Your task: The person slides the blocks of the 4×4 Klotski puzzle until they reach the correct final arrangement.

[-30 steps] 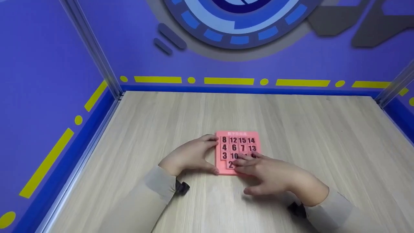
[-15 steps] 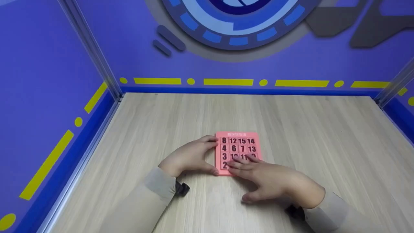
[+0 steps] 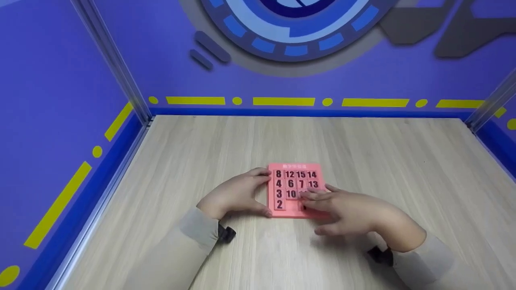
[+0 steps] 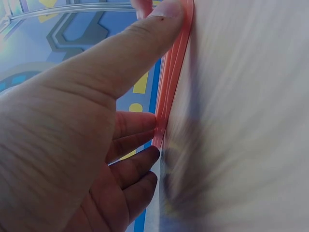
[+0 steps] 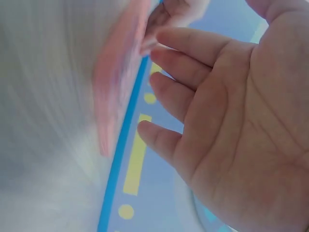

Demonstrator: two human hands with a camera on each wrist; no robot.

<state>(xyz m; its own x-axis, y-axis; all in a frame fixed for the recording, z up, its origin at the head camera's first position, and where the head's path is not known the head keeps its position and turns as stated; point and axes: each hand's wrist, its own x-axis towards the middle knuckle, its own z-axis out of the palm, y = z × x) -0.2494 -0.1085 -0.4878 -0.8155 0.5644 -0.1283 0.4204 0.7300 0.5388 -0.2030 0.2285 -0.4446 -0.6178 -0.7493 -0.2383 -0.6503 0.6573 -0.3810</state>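
Observation:
A pink sliding number puzzle (image 3: 292, 214) lies flat on the wooden table, its dark-numbered tiles in rows. My left hand (image 3: 238, 193) rests along the puzzle's left side, thumb by the lower corner and fingertips farther up. The left wrist view shows the thumb (image 4: 140, 48) and nearest fingers touching the pink edge. Over the puzzle's lower right, my right hand (image 3: 350, 209) has its extended fingers on or just above the tiles, hiding several of them. Tile 2 (image 3: 279, 204) sits in the bottom left slot, with a gap to its right.
The light wooden table (image 3: 209, 145) extends around the puzzle. Blue printed panels (image 3: 161, 60) with yellow marks stand at the back and both sides. Metal posts (image 3: 117, 60) join the panels at the corners.
Tile 2 has slid left into the bottom left slot. My right hand first moved left with it, then drew back right, uncovering a gap beside that tile. The left hand has stayed put.

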